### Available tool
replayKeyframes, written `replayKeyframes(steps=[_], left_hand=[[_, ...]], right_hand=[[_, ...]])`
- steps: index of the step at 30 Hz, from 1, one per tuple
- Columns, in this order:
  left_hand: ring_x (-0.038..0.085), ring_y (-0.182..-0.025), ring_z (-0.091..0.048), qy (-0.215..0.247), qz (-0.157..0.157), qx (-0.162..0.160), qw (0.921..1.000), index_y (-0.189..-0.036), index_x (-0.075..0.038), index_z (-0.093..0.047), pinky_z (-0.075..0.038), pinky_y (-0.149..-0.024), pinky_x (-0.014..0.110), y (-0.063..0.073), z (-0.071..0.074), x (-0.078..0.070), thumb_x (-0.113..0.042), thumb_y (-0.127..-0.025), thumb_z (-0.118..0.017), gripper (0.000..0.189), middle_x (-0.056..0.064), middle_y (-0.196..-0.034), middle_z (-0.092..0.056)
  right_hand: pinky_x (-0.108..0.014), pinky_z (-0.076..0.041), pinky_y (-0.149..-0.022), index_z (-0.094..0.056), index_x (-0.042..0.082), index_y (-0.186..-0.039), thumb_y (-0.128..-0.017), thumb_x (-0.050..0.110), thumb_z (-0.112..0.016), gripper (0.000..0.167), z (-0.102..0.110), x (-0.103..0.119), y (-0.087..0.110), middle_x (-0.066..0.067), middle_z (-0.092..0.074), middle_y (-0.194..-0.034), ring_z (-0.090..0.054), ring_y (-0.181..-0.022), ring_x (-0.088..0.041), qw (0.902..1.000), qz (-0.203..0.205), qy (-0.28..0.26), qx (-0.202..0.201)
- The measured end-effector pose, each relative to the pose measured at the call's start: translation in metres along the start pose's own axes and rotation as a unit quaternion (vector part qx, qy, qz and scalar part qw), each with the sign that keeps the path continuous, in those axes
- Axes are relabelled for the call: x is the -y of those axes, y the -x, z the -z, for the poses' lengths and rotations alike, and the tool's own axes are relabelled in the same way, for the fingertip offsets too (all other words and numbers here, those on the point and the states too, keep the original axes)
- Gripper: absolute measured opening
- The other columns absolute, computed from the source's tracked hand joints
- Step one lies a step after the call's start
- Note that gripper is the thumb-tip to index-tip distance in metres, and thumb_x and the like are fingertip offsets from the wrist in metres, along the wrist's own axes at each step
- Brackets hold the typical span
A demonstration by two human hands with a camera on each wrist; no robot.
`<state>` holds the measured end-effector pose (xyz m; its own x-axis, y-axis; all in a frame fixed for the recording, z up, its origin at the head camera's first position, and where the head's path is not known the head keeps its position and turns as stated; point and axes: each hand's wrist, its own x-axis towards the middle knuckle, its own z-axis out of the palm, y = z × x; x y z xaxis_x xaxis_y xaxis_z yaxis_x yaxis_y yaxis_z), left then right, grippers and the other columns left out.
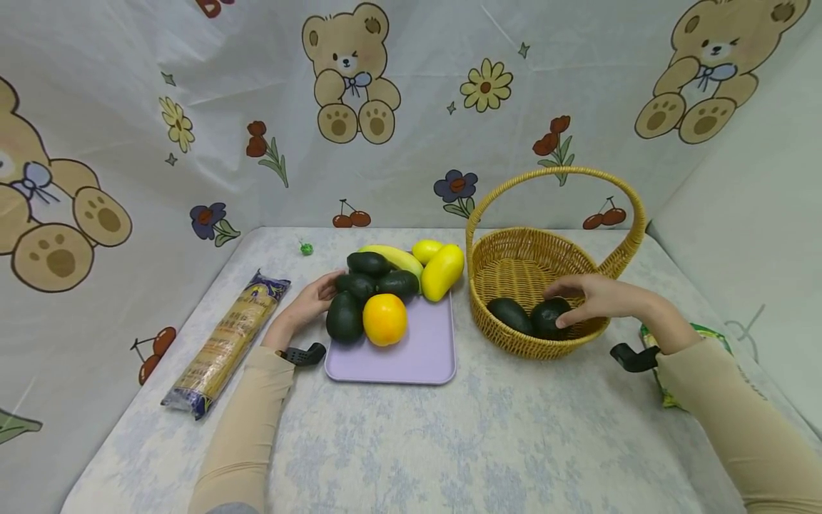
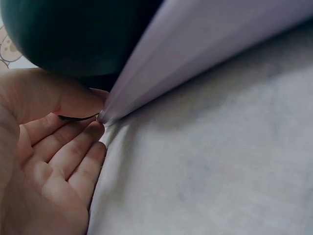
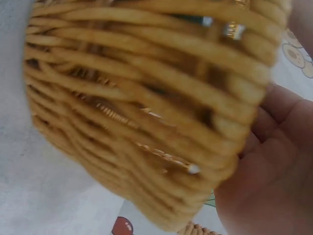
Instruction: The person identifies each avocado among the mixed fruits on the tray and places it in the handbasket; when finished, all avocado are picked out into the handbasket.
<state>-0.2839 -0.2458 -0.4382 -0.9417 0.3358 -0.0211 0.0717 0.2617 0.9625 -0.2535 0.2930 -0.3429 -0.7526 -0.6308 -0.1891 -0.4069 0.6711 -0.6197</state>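
My right hand [image 1: 594, 298] reaches over the basket's right rim and holds a dark green avocado [image 1: 548, 317], thumb on its near side. Another avocado [image 1: 509, 316] lies beside it in the wicker basket [image 1: 520, 346]. The basket's woven wall hides the right fingertips in the right wrist view. At the left edge of the lilac tray [image 1: 427, 357], my left hand [image 1: 310, 301] pinches the rim between thumb and fingers, as the left wrist view shows. Several avocados [image 1: 344, 318], an orange [image 1: 384, 319], a banana [image 1: 393, 255] and two yellow mangoes [image 1: 443, 273] are piled on the tray.
A pack of pasta [image 1: 227, 343] lies left of my left forearm. Behind the tray sits a small green object [image 1: 306, 248]. The basket's tall handle [image 1: 555, 171] arches above it. A green packet [image 1: 671, 396] is partly hidden under my right forearm.
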Motion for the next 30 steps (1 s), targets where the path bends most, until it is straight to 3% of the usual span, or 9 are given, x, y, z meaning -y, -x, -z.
replayKeyframes(steps=[8,12,15,18,23,26,30], left_hand=[[0.038,-0.136,-0.024,0.002,0.008,0.012,0.9999,-0.146,0.007,-0.020,-0.023,-0.111,0.046,0.010,-0.005,-0.021,0.011,-0.088,-0.051,0.066,0.024,-0.151,-0.022],[0.038,-0.137,-0.024,0.001,0.004,0.010,0.9999,-0.147,0.005,-0.021,-0.022,-0.112,0.045,0.006,-0.003,-0.013,0.011,-0.089,-0.050,0.065,0.023,-0.151,-0.022],[0.036,-0.137,-0.025,-0.001,-0.002,0.007,1.0000,-0.148,0.003,-0.022,-0.022,-0.112,0.045,0.002,0.000,-0.004,0.010,-0.090,-0.050,0.065,0.021,-0.151,-0.023],[0.034,-0.137,-0.026,-0.007,-0.003,0.002,1.0000,-0.148,0.000,-0.023,-0.023,-0.112,0.043,0.000,0.002,0.003,0.009,-0.090,-0.050,0.065,0.019,-0.152,-0.024],[0.033,-0.136,-0.028,-0.015,-0.008,-0.002,0.9998,-0.148,-0.001,-0.024,-0.025,-0.111,0.043,-0.001,0.003,0.006,0.007,-0.090,-0.052,0.065,0.018,-0.151,-0.026],[0.033,-0.136,-0.028,-0.017,-0.013,0.001,0.9998,-0.148,0.000,-0.024,-0.025,-0.111,0.042,-0.002,0.003,0.006,0.007,-0.091,-0.052,0.064,0.018,-0.151,-0.026],[0.032,-0.137,-0.028,-0.014,-0.013,0.004,0.9998,-0.148,-0.001,-0.024,-0.025,-0.111,0.042,-0.003,0.003,0.005,0.008,-0.091,-0.051,0.064,0.018,-0.151,-0.025]], right_hand=[[-0.054,-0.042,-0.096,-0.054,0.008,-0.129,-0.084,0.028,-0.072,0.054,0.002,0.022,0.000,-0.012,-0.055,-0.129,-0.049,-0.120,-0.034,0.9983,0.043,-0.007,-0.038],[-0.037,-0.047,-0.093,-0.056,0.011,-0.128,-0.084,0.024,-0.072,0.048,0.006,0.048,-0.002,-0.002,-0.056,-0.127,-0.053,-0.115,-0.019,0.9924,0.086,0.012,-0.086],[-0.024,-0.047,-0.091,-0.058,0.012,-0.126,-0.084,0.017,-0.073,0.045,0.004,0.069,-0.010,0.002,-0.058,-0.124,-0.054,-0.111,-0.012,0.9839,0.130,-0.010,-0.122],[-0.020,-0.045,-0.092,-0.058,0.010,-0.125,-0.083,0.010,-0.073,0.045,-0.005,0.089,-0.023,0.000,-0.059,-0.122,-0.055,-0.111,-0.013,0.9707,0.176,-0.047,-0.156],[-0.032,-0.042,-0.101,-0.055,0.004,-0.127,-0.083,0.006,-0.071,0.047,-0.031,0.117,-0.057,-0.010,-0.057,-0.127,-0.052,-0.118,-0.022,0.9531,0.229,-0.093,-0.175],[-0.039,-0.039,-0.104,-0.053,0.001,-0.128,-0.085,0.003,-0.069,0.046,-0.049,0.130,-0.079,-0.013,-0.054,-0.130,-0.050,-0.121,-0.023,0.9468,0.234,-0.145,-0.166],[-0.037,-0.038,-0.105,-0.053,0.001,-0.129,-0.087,0.007,-0.068,0.046,-0.069,0.140,-0.109,-0.011,-0.053,-0.132,-0.048,-0.123,-0.021,0.9384,0.215,-0.211,-0.169]])
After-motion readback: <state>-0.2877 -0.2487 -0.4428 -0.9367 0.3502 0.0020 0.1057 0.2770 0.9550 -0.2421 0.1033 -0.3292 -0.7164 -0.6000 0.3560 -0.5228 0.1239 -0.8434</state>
